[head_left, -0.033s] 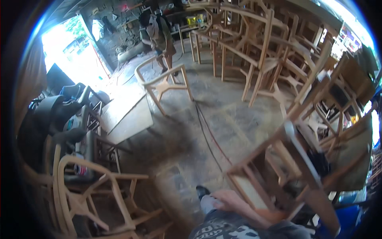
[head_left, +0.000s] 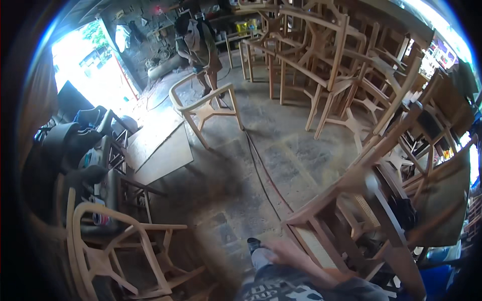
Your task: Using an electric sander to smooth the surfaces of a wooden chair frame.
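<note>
My right hand [head_left: 281,253] reaches across in front of my dark printed shirt [head_left: 281,290], its fingers smeared by motion. Whether it holds anything cannot be made out. Just right of it stands a brown wooden chair frame [head_left: 321,205] with a pale woven panel [head_left: 316,247], close to my forearm. Below the hand show my grey trouser leg [head_left: 261,258] and a dark shoe [head_left: 254,244]. My left hand is out of sight.
An armchair frame [head_left: 206,108] stands mid-floor, with a person [head_left: 198,47] behind it. Stacked chair frames [head_left: 321,60] fill the back right. More frames [head_left: 108,251] stand at lower left, near dark padded seats [head_left: 60,143]. A cable [head_left: 261,173] crosses the floor beside a flat board [head_left: 165,155].
My right hand shifts slightly and its fingers blur more. The person at the back leans a little differently. The armchair frame mid-floor stays in place.
</note>
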A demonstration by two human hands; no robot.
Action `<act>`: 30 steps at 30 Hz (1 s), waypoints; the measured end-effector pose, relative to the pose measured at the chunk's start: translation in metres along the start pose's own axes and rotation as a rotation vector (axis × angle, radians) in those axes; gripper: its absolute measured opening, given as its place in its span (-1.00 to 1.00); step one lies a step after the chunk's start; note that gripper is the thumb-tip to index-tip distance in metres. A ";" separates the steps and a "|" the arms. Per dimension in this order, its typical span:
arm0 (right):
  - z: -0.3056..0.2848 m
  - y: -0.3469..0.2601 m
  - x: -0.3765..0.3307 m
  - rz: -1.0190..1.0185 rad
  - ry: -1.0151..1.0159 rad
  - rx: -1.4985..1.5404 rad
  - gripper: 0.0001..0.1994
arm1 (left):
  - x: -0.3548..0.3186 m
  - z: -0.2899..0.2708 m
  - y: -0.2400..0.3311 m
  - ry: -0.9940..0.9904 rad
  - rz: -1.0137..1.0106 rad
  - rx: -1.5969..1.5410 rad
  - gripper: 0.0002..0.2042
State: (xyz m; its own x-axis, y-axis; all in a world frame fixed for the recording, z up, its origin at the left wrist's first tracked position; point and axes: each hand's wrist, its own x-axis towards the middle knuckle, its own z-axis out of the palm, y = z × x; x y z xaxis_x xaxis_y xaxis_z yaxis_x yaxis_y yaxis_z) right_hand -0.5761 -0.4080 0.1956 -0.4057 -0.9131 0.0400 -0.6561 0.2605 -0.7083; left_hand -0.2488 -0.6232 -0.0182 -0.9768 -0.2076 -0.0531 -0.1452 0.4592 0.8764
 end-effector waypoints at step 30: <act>-0.348 0.839 0.633 1.216 -0.313 0.251 -0.52 | 1.113 -0.246 -0.079 -0.077 0.064 0.037 -0.49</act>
State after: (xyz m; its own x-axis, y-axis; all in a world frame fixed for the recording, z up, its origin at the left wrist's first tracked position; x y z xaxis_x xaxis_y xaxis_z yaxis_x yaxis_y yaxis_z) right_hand -1.6051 -0.6587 -0.1278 -0.4684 -0.1737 -0.8663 0.1814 0.9407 -0.2867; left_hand -1.2860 -1.1028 -0.0291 -0.9933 -0.1101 -0.0356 -0.0864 0.5011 0.8610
